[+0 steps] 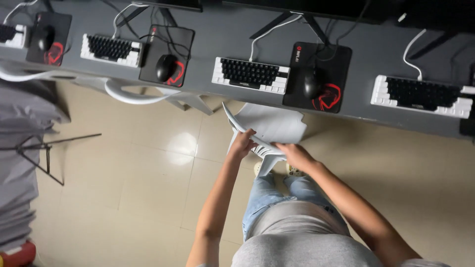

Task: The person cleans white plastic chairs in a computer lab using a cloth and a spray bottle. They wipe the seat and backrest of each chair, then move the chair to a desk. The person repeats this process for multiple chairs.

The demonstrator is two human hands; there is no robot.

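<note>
A white plastic chair (pixel 269 126) stands in front of me, half tucked under a long grey desk (pixel 208 91). My left hand (pixel 242 143) grips the top edge of the chair's backrest on its left side. On the right side of the same backrest edge my right hand (pixel 297 155) is closed. The seat points toward the desk, below a black and white keyboard (pixel 250 75). My legs in light blue jeans and my shoes show just below the chair.
The desk carries several keyboards, black mouse pads with red marks and mice (pixel 166 67), with cables and monitor stands behind. Another white chair (pixel 133 94) sits at the desk to the left. A grey cloth (pixel 20 163) and a black metal frame (pixel 42 148) lie left on the beige tiled floor.
</note>
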